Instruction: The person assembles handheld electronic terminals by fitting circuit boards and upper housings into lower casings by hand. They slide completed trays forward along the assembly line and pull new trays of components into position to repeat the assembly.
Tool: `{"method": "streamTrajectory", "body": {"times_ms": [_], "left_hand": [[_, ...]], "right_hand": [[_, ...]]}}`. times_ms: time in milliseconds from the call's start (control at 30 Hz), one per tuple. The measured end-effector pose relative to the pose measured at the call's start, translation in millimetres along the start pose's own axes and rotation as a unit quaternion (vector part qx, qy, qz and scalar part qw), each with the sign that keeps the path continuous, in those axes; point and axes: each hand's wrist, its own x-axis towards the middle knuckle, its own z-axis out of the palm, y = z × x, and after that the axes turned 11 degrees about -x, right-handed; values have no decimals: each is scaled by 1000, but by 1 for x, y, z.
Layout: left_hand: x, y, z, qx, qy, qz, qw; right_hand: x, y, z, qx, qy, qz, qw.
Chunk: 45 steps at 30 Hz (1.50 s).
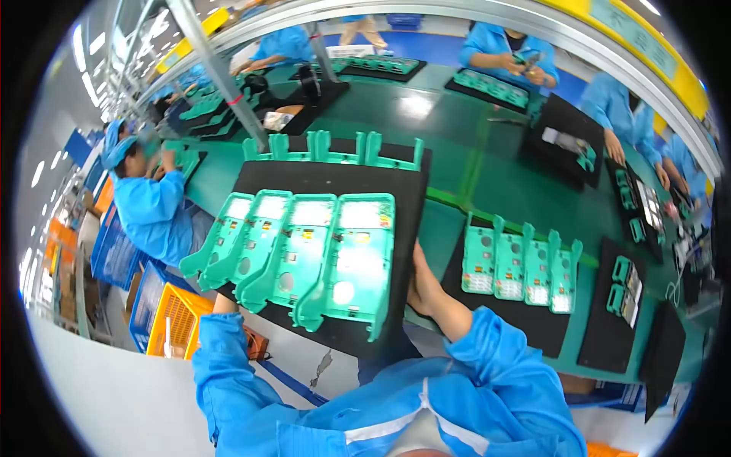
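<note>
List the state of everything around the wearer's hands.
Flat black rectangular board: held, loaded.
Four green plastic-looking tray-shaped housings on it: in a row, recessed sides showing.
Left hand: at board's left side, mostly hidden.
Right hand: holding board's right edge.
Black rectangular mat to the right: lying on green-topped table, bearing four similar housings.

The board [327,177] is black. On the board, the four cases [299,247] are mint green with white patches and tiny yellow bits. Behind the board, the counter [457,145] is darker green; to the board's right it has a bright green stripe [474,169]. Below the board, the coat [365,392] is light blue with white strips. Left of the board, a basket [188,305] is yellow-orange.
</note>
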Motion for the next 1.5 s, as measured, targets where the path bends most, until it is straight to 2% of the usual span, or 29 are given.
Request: {"method": "streamTrajectory", "body": {"times_ms": [200, 333, 367, 433, 500, 567, 767, 867, 933, 1133, 1200, 1300, 1367, 1467, 1500], "left_hand": [[7, 2, -1, -13, -19, -7, 1000], [10, -1, -7, -12, -45, -24, 999], [10, -1, -7, -14, -51, -29, 998], [7, -1, -12, -18, -60, -31, 998], [2, -1, -16, -25, -68, -34, 997], [0, -1, -15, -31, -81, -41, 995], [2, -11, -2, -54, -139, -59, 987], [7, -22, 14, -77, -188, -70, 977], [10, -26, 24, -90, -208, -77, 971], [41, -68, 67, -140, -291, -73, 943], [48, -85, 80, -165, -298, -76, 937], [21, -86, 122, -241, -226, -137, 934], [8, -89, 147, -206, -253, -75, 942], [5, -95, 160, -223, -316, -47, 921], [7, -100, 156, -242, -319, -64, 914]], "right_hand": [[-1, 5, 9, 0, 42, -49, 998], [10, 20, -12, 8, 48, -71, 996], [5, 14, -10, 24, 36, -41, 998], [-14, -14, 17, -40, 96, -73, 992], [-8, -14, 9, -43, 71, -84, 993], [-13, -39, 18, -72, 51, -61, 994], [11, -108, 20, -134, 0, -75, 988], [43, -129, -5, -154, -24, -41, 987], [55, -149, -14, -147, 11, -14, 989], [109, -192, -52, -142, 28, 7, 989], [119, -208, -74, -134, 38, 5, 990], [144, -225, -99, -124, 55, -8, 991], [163, -235, -112, -118, 63, -19, 991], [188, -249, -131, -120, 82, -37, 989], [195, -254, -136, -126, 95, -42, 987]]}}
